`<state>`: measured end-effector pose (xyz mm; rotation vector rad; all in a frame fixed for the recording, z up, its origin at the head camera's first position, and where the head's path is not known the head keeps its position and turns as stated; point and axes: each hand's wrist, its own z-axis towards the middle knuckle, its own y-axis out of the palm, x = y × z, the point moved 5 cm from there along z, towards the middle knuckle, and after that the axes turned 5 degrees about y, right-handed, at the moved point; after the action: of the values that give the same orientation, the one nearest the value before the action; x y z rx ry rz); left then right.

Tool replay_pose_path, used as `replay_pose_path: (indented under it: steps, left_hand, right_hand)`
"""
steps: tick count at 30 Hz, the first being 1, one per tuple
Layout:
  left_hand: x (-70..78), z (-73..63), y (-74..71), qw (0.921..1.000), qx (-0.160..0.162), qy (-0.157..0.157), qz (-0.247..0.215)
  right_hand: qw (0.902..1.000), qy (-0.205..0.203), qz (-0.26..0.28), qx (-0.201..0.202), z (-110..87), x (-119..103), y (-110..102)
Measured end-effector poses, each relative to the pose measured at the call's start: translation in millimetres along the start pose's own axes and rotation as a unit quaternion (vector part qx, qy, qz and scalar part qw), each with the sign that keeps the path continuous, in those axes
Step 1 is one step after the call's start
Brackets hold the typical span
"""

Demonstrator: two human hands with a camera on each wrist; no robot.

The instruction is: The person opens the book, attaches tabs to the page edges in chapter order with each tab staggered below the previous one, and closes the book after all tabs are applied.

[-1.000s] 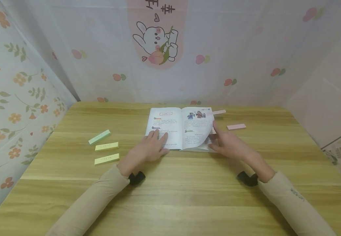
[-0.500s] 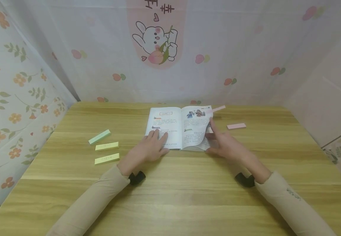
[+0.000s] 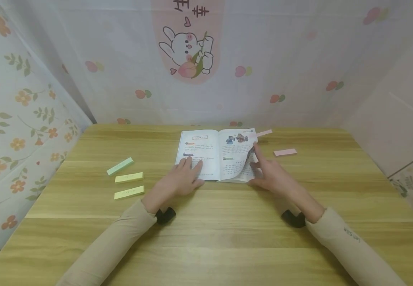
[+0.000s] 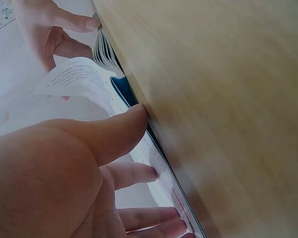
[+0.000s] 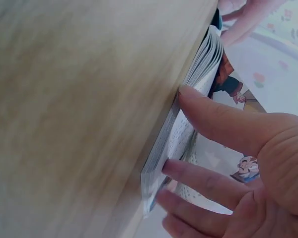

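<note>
An open book (image 3: pixel 201 145) lies near the table's far edge, with text on its left page and a drawing of figures on its right one. My left hand (image 3: pixel 183 178) rests on the lower left page, fingers extended and thumb at the near edge. At the lower right corner is my right hand (image 3: pixel 272 174); its straight index finger touches the edge of a raised, curling page (image 4: pixel 74 77). In the right wrist view, the right thumb (image 5: pixel 208 109) touches the near edge of the book. A pink paper strip (image 3: pixel 264 132) sticks out from the upper right page.
A pink sticky-note pad (image 3: pixel 285 152) lies right of the book. To the left sit a green pad (image 3: pixel 120 166) and two yellow pads, one above the other (image 3: pixel 129 177). A printed curtain (image 3: pixel 281 59) hangs behind the wooden table (image 3: pixel 213 238).
My right hand has shifted slightly left along the book's corner. The right page is curled up further, showing more of the page beneath, and the pink strip tilts upward. My left hand stays put.
</note>
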<state>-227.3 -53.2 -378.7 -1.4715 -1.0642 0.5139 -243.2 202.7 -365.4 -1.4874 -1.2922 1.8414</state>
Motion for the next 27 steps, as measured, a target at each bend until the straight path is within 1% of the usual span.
replay_pose_path:
  steps: [3,6,15,22,27]
  left_hand:
    - [0.0,-0.3,0.3,1.0,0.002,0.003,-0.002]
    - [-0.6,0.1,1.5,1.0,0.001,0.004,0.0]
    - [-1.2,0.4,1.0,1.0,0.005,0.007,0.002]
    - [-2.0,0.6,1.6,1.0,0.0,0.004,0.006]
    - [-2.8,1.1,2.0,1.0,-0.001,0.005,0.005]
  right_hand:
    - [0.9999,0.006,-0.006,-0.006,-0.4,1,1]
    - [0.9999,0.003,-0.007,-0.006,-0.7,1,0]
    - [1.0,0.003,0.008,-0.003,0.1,-2,1]
    - [0.9998,-0.011,0.012,0.013,1.1,-4,-3]
    - [0.9989,-0.016,0.034,0.03,1.4,-4,-10]
